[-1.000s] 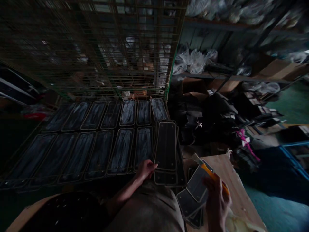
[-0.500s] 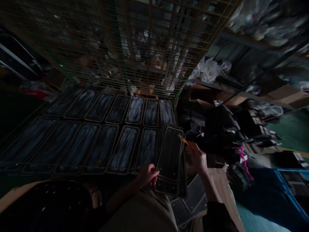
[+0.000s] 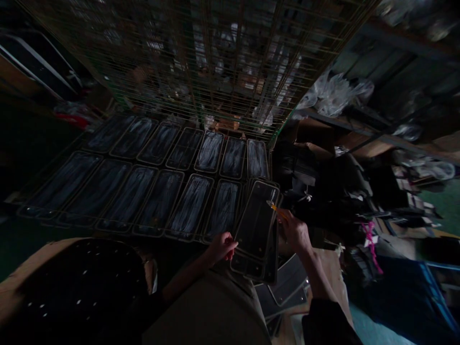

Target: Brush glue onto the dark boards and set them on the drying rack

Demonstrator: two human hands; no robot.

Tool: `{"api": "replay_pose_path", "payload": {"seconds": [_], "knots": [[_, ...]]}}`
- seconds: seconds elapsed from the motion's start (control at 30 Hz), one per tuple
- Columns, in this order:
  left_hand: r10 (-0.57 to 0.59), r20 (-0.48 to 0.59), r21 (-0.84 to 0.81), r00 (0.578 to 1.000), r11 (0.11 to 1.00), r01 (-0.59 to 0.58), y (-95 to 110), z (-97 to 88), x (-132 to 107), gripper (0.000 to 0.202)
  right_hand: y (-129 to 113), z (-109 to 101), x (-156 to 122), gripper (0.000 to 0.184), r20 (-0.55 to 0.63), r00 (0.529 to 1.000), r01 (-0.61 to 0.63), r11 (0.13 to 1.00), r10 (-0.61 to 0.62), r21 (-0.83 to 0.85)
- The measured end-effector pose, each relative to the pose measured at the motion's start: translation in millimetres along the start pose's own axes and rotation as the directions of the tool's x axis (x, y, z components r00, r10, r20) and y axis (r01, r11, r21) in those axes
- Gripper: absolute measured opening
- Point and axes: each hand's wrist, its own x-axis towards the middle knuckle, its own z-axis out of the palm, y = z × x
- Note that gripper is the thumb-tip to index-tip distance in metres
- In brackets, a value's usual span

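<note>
At five o'clock from centre: dark framed panel point(image 3: 253, 223), topmost of a pile point(image 3: 272, 270). Left hand point(image 3: 220, 247), six o'clock: apparently pinching the panel's left edge. Right hand point(image 3: 293, 232), four o'clock: gripping an orange-handled brush point(image 3: 281, 213), tip at the panel's right side. Nine o'clock: streaked panels point(image 3: 149, 189), two rows. Advisable: edge steadied, lengthwise strokes, light even pressure.

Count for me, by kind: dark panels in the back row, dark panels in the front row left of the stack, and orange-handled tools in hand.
Back-row panels: 7
Front-row panels: 6
Orange-handled tool: 1
Total: 14
</note>
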Motion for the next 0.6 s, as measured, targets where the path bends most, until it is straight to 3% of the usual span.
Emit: {"api": "replay_pose_path", "payload": {"seconds": [0.2, 0.3, 0.37, 0.43, 0.6], "knots": [[0.044, 0.015, -0.051, 0.999, 0.998, -0.043, -1, -2.5, -2, 0.038, -45, -13, -85, 0.031, 0.205, 0.979, -0.049, 0.986, 0.017, 0.156], [0.031, 0.030, -0.062, 0.999, 0.998, -0.029, -1, -3.4, -4, 0.038, -61, -27, -104, 0.031, 0.302, 0.953, -0.096, 0.963, 0.016, 0.252], [0.028, 0.031, -0.066, 0.999, 0.998, -0.026, -1, -3.3, -3, 0.038, -60, -33, -95, 0.031, 0.330, 0.944, -0.108, 0.947, 0.003, 0.302], [0.044, 0.021, -0.057, 0.999, 0.997, -0.043, -1, -2.6, -3, 0.037, -49, -34, -69, 0.031, 0.295, 0.955, -0.108, 0.939, 0.007, 0.327], [-0.004, -0.010, -0.016, 1.000, 1.000, 0.003, 3, -0.1, -1, 0.031, -11, -17, 24, 0.032, 0.010, 0.999, -0.033, 0.971, 0.031, 0.236]]}}
